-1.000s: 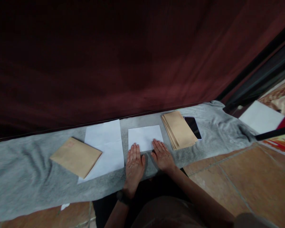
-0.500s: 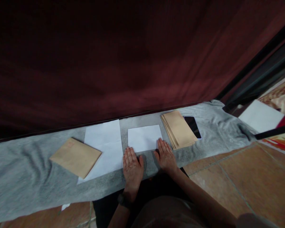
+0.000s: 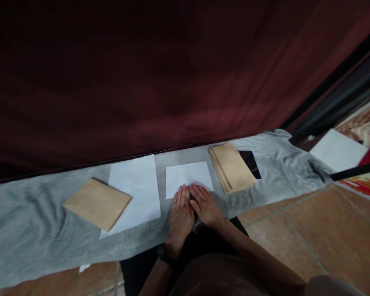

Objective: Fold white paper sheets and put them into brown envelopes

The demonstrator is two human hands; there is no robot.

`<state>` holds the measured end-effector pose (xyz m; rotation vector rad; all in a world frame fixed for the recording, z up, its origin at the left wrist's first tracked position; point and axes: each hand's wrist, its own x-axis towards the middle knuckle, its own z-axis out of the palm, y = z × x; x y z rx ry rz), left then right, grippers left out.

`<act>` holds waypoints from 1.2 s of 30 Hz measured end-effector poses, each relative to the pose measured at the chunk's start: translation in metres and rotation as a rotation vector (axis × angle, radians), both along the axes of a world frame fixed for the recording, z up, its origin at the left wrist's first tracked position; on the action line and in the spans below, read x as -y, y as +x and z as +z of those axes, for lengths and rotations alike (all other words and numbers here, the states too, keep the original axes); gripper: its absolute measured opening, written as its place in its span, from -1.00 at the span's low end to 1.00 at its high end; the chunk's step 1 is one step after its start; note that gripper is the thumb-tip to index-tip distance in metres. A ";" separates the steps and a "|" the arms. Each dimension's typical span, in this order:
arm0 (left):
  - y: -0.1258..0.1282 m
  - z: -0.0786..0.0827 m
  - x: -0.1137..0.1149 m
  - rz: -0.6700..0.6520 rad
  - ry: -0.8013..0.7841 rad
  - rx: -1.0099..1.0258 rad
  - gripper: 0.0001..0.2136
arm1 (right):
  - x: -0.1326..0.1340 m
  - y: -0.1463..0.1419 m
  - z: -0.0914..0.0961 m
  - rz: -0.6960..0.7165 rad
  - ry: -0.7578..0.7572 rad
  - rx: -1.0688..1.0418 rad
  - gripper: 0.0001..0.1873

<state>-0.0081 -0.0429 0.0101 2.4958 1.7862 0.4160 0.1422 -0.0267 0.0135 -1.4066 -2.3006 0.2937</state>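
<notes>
In the head view a folded sheet of white paper (image 3: 188, 173) lies flat on the grey cloth. My left hand (image 3: 182, 211) rests with stretched fingers on its near edge. Beside it my right hand (image 3: 205, 205) lies flat, fingertips on the same edge and its thumb close to the left hand. To the left are larger white sheets (image 3: 138, 185), partly covered by a brown envelope (image 3: 98, 203). A stack of brown envelopes (image 3: 232, 168) lies to the right of the folded paper.
A dark-screened phone (image 3: 250, 164) sits partly beneath the envelope stack. The grey cloth (image 3: 27, 222) covers the long narrow surface and is wrinkled at both ends. A dark red curtain (image 3: 172, 82) hangs behind it. Tiled floor (image 3: 296, 230) shows at the near side.
Both hands have moved inward along the near edge of the folded paper, from its two corners to its middle. The paper and envelopes have stayed in place.
</notes>
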 end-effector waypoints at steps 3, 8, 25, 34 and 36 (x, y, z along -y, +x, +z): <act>0.000 -0.002 -0.001 -0.034 -0.033 -0.046 -0.39 | 0.002 -0.003 0.000 0.034 -0.009 0.011 -0.44; -0.006 0.002 0.005 -0.015 -0.010 -0.025 -0.41 | 0.011 0.005 -0.004 -0.009 0.043 0.054 -0.44; -0.018 -0.004 0.018 0.258 0.118 0.095 -0.40 | 0.018 0.029 -0.018 -0.202 0.126 0.086 -0.31; -0.012 0.006 -0.014 0.053 0.060 0.145 -0.42 | -0.010 0.012 -0.002 -0.111 0.040 0.057 -0.42; -0.009 0.006 -0.027 0.005 0.029 0.137 -0.43 | -0.022 0.005 0.001 -0.074 0.019 0.048 -0.44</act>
